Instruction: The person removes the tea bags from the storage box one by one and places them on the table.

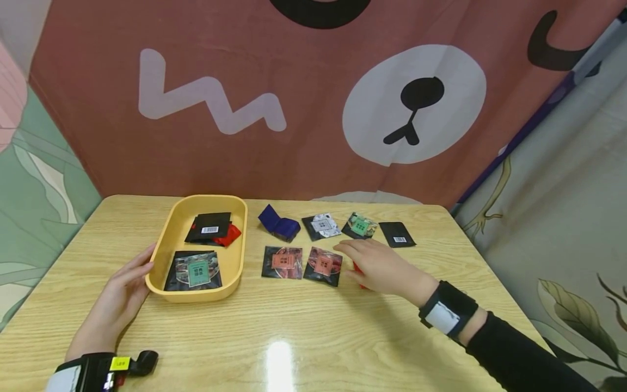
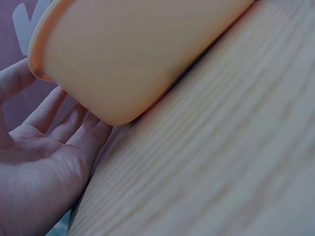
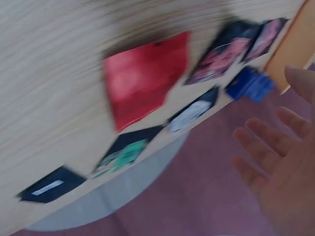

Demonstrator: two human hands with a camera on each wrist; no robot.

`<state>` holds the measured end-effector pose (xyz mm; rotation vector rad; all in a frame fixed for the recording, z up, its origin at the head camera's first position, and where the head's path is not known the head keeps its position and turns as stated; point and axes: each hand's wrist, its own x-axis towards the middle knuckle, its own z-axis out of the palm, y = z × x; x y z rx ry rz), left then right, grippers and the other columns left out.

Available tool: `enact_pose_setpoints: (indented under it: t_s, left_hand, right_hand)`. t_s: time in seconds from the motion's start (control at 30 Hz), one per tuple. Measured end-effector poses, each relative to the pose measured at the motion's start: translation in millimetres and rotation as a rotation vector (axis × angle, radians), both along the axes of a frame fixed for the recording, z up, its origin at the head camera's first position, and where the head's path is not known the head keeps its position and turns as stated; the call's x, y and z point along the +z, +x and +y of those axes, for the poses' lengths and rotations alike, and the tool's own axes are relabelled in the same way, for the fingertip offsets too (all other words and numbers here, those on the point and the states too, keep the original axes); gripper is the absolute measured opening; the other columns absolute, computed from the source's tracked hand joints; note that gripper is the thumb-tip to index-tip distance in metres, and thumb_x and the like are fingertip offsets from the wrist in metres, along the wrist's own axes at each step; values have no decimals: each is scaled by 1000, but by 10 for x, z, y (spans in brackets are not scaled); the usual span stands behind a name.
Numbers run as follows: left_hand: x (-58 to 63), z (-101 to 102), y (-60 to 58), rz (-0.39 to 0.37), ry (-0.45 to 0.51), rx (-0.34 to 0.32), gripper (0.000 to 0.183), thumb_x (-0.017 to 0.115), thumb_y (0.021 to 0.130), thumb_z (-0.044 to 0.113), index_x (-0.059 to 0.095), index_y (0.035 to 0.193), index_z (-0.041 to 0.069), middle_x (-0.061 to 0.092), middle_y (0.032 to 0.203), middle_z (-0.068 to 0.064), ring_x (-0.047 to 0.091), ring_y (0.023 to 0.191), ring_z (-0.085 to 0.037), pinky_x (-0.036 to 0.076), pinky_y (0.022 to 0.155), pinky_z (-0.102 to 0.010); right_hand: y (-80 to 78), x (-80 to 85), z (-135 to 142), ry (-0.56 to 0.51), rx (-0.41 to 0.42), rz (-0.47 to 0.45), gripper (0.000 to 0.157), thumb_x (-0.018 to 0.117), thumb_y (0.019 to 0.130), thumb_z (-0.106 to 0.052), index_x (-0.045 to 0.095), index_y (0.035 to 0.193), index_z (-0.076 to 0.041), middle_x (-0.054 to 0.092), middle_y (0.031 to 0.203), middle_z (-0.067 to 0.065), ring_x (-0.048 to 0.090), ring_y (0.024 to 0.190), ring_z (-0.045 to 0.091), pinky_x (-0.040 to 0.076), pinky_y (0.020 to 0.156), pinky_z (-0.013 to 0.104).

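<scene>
My left hand is at the left side of a yellow tray, its fingers resting against the outer wall and rim. In the left wrist view, extended fingers touch the tray wall. The tray contains black packets, a red packet and a green-labelled packet. My right hand hovers above the table, fingers loosely spread and holding nothing. Below it lies a red packet, mostly hidden by the hand in the head view.
On the wooden table lie two pink-labelled packets, a folded dark blue packet, a white-labelled packet, a green-labelled packet and a black packet. A printed brown curtain hangs behind.
</scene>
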<state>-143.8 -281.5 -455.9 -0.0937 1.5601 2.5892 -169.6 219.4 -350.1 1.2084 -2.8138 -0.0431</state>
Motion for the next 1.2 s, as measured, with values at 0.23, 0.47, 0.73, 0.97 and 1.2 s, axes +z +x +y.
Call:
enact_pose_setpoints:
  t_s: [0.23, 0.47, 0.73, 0.97, 1.2]
  left_hand:
    - [-7, 3, -3, 4, 3, -11, 60, 49, 105, 15, 23, 157, 28, 1, 166, 5, -2, 150, -22, 33, 103, -16]
    - [-21, 6, -5, 5, -2, -19, 60, 48, 105, 16, 23, 157, 28, 0, 166, 4, 0, 150, -19, 40, 97, -13]
    - [-29, -19, 17, 8, -15, -21, 59, 48, 105, 16, 23, 157, 28, 0, 166, 6, -3, 150, -20, 42, 93, -11]
    - [-18, -29, 12, 4, 4, -19, 57, 48, 105, 16, 27, 156, 29, 0, 166, 6, 1, 150, -17, 42, 93, -11]
    - [-10, -21, -5, 10, 8, -20, 56, 48, 105, 16, 29, 156, 29, 1, 166, 6, 2, 150, -17, 42, 94, -12]
  right_hand:
    - [61, 109, -407, -13, 108, -11, 52, 66, 97, -35, 53, 141, -11, 57, 138, 6, 53, 127, 23, 41, 108, 44]
    - [101, 144, -826, -40, 182, 5, 50, 66, 96, -34, 54, 140, -13, 56, 138, 2, 51, 127, 18, 41, 108, 37]
    - [98, 174, -1280, -2, 241, 8, 47, 61, 99, -35, 53, 142, -16, 54, 141, 3, 48, 131, 18, 38, 109, 34]
    - [64, 233, -1731, 24, 275, 19, 50, 59, 101, -35, 49, 146, -17, 51, 145, 2, 44, 135, 16, 29, 115, 32]
    - [37, 291, -2154, 94, 314, 50, 46, 54, 103, -21, 46, 149, -21, 48, 148, 1, 40, 137, 15, 31, 113, 30]
